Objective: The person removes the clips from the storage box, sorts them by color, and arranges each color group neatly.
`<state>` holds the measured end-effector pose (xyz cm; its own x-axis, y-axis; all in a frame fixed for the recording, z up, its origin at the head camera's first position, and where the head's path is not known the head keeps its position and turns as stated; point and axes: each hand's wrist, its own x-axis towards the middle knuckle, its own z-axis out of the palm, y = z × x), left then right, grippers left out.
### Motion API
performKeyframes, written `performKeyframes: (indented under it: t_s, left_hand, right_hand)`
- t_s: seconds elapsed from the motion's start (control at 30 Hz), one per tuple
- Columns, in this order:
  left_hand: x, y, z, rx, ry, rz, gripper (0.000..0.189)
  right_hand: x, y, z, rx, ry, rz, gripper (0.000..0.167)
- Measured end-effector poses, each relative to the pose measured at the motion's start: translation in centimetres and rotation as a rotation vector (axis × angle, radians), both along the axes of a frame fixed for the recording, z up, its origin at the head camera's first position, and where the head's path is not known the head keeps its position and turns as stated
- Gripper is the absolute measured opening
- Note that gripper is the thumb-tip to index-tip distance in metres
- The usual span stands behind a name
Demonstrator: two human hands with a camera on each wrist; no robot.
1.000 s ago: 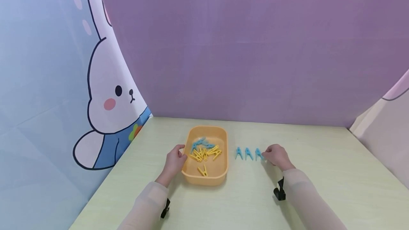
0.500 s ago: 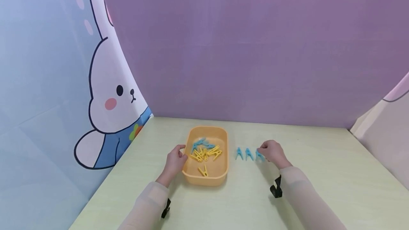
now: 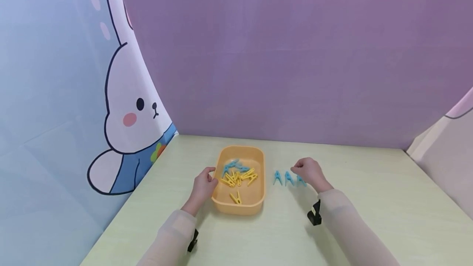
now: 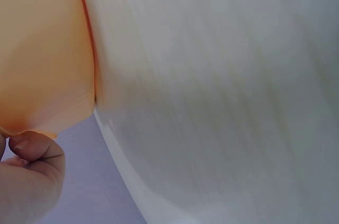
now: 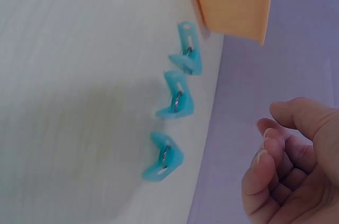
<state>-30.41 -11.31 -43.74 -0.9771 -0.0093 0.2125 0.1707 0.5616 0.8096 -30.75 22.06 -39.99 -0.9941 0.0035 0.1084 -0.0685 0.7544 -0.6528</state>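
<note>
An orange plastic basket (image 3: 238,209) stands on the table with yellow clothespins (image 3: 238,177) and blue clothespins (image 3: 232,165) inside. At its left side my left hand (image 3: 202,188) pinches the rim; the left wrist view shows the thumb (image 4: 33,146) against the basket wall (image 4: 45,49). Three blue clothespins (image 5: 178,97) lie in a row on the table, right of the basket. Over the rightmost of them, partly covering it in the head view, is my right hand (image 3: 310,173). Its fingers are loosely bent with nothing between them, apart from the clothespins in the right wrist view.
The pale table (image 3: 281,233) extends to a purple backdrop (image 3: 288,65) at the back. A blue rabbit-print cloth (image 3: 55,73) hangs on the left. Each sleeve carries a black wrist camera (image 3: 315,213).
My right hand has left the rightmost blue clothespin and moved up and to the left. The left hand stays at the basket rim.
</note>
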Motion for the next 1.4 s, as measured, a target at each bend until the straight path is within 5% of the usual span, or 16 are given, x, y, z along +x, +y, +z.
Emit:
performKeyframes:
  t_s: [0.63, 0.87, 1.4]
  left_hand:
    - [-0.1, -0.1, -0.1, 0.011, 0.017, -0.006, 0.039]
    - [0.2, -0.2, -0.1, 0.039, 0.089, -0.042, 0.036]
    - [0.0, 0.0, 0.2, 0.002, -0.02, 0.002, 0.038]
  right_hand:
    - [-0.7, -3.0, 1.6, -0.033, -0.035, 0.015, 0.014]
    - [-1.2, -3.7, 1.7, -0.022, -0.03, 0.031, 0.015]
    - [-1.9, -5.9, 2.4, -0.018, -0.027, 0.051, 0.014]
